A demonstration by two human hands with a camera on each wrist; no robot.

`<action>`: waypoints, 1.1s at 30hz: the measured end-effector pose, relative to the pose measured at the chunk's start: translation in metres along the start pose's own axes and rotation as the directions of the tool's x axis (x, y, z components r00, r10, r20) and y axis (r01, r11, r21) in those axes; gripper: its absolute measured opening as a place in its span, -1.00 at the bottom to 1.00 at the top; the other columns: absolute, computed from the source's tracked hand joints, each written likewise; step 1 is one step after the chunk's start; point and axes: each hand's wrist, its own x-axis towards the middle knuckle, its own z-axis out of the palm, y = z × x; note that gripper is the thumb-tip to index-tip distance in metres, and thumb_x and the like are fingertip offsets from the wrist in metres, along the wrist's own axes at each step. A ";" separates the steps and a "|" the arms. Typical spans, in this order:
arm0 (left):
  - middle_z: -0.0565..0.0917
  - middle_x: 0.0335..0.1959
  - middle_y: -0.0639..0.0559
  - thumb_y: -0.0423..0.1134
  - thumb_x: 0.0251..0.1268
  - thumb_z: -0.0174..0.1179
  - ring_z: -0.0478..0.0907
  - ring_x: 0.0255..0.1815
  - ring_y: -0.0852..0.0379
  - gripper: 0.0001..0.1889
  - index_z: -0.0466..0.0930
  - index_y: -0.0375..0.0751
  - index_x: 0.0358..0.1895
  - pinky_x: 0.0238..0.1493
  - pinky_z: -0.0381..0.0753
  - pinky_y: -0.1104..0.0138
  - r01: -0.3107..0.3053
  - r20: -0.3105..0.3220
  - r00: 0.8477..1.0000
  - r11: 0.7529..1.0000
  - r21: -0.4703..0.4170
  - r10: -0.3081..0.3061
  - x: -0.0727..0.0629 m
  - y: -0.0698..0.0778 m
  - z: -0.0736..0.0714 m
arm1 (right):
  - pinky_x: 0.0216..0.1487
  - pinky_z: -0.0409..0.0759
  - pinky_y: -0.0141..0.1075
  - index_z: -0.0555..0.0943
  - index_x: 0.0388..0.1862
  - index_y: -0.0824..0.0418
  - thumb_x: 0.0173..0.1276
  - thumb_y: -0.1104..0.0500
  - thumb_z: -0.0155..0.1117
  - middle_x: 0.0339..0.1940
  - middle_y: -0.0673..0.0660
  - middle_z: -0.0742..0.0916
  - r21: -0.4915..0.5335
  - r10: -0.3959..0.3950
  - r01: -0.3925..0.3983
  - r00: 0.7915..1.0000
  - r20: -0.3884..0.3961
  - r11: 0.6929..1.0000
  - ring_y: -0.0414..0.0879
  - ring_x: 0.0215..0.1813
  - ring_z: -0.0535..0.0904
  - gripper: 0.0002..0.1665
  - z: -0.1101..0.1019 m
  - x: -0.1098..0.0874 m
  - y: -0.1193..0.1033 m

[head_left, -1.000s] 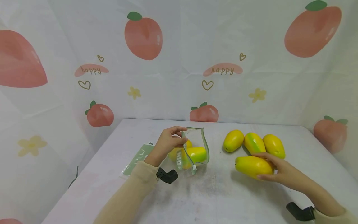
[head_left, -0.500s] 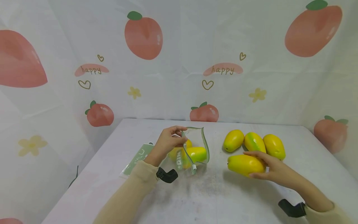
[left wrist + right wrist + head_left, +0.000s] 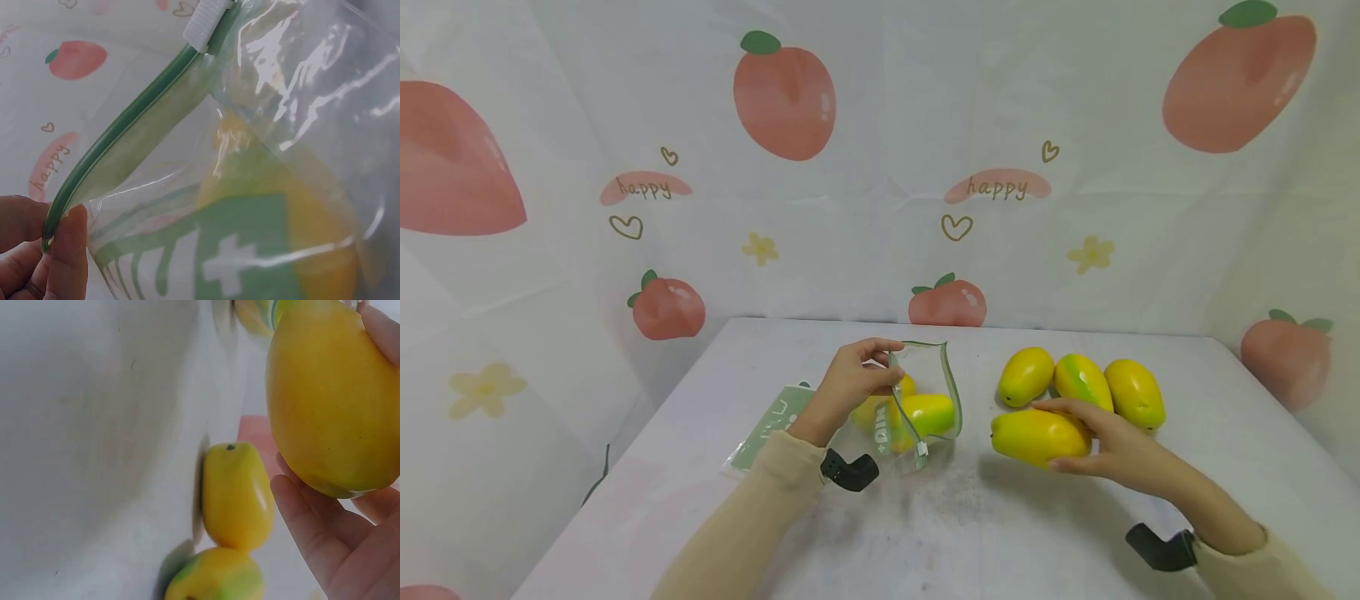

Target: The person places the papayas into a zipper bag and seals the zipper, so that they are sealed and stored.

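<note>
Drifting leftward over the last second, the held yellow fruit [image 3: 1039,438] is now nearer to the zip bag [image 3: 953,385], though apart from it, and is raised above the desk [image 3: 962,533]. The right hand [image 3: 1108,442] has its grip clamped on this fruit, thumb on the near side and fingers on the far side. The bag has barely moved: the left hand [image 3: 856,375] pinches its green edge, mouth parted toward the right, so the gap between fruit and mouth has narrowed. Bagged fruits [image 3: 931,414] show inside. Farther out, three loose fruits [image 3: 1026,377] sit unshifted beyond the right hand, and a green packet [image 3: 769,429] lies just beside the left hand.
</note>
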 end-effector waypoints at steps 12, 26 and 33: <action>0.43 -0.30 0.01 -0.45 0.15 0.29 0.58 -0.41 0.20 -0.61 0.61 -0.25 0.10 -0.19 0.73 0.26 -0.004 0.004 1.000 1.000 -0.011 0.004 -0.001 0.002 0.001 | -0.01 0.53 -0.39 0.44 0.29 0.03 0.17 -0.09 0.43 0.20 0.03 0.58 0.057 -0.054 0.053 0.999 0.002 0.997 -0.27 -0.02 0.45 -0.28 0.004 0.009 -0.010; 0.44 -0.29 0.00 -0.45 0.15 0.30 0.58 -0.41 0.19 -0.60 0.60 -0.23 0.11 -0.20 0.73 0.27 0.004 0.007 1.000 1.000 -0.012 -0.004 -0.001 0.003 0.003 | 0.00 0.55 -0.35 0.45 0.29 0.08 0.14 -0.13 0.45 0.16 -0.01 0.60 -0.004 -0.075 0.075 0.996 -0.047 0.997 -0.23 -0.06 0.47 -0.24 0.016 0.028 -0.016; 0.46 -0.30 0.00 -0.44 0.17 0.29 0.58 -0.41 0.20 -0.60 0.59 -0.25 0.12 -0.19 0.73 0.27 -0.011 0.027 1.000 1.000 -0.017 0.012 0.001 0.002 0.003 | 0.19 0.55 -0.05 0.46 0.29 0.17 0.15 -0.08 0.45 0.21 0.07 0.61 -0.019 -0.138 0.137 0.988 -0.065 0.990 -0.06 0.14 0.53 -0.23 0.022 0.038 -0.019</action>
